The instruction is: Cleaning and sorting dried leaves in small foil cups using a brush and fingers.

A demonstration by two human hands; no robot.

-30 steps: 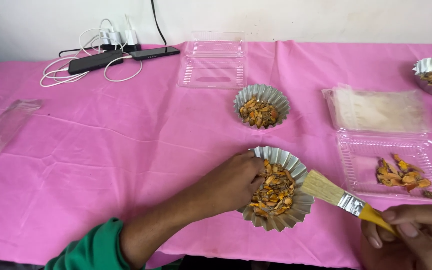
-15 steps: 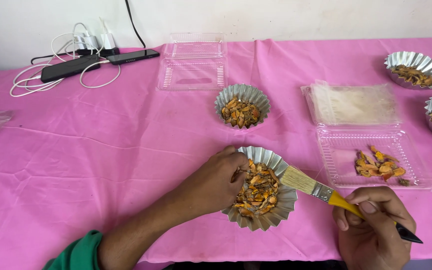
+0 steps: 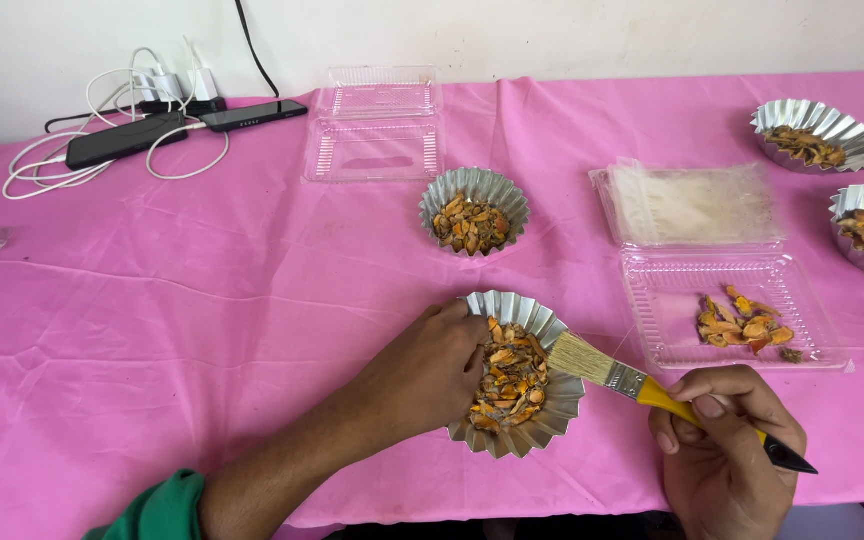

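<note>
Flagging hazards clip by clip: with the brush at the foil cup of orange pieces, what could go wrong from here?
1. The fluted foil cup sits near the table's front edge; a firm brush stroke could push it off, though the left hand steadies its rim.
2. The paintbrush bristles rest on the rim, so the dried orange pieces heaped inside may get flicked onto the pink tablecloth.

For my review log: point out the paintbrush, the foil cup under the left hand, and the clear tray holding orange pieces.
paintbrush (image 3: 580, 358), head view, bristles
foil cup (image 3: 550, 424), head view, pleated right rim
clear tray (image 3: 672, 300), head view, bare floor
</note>
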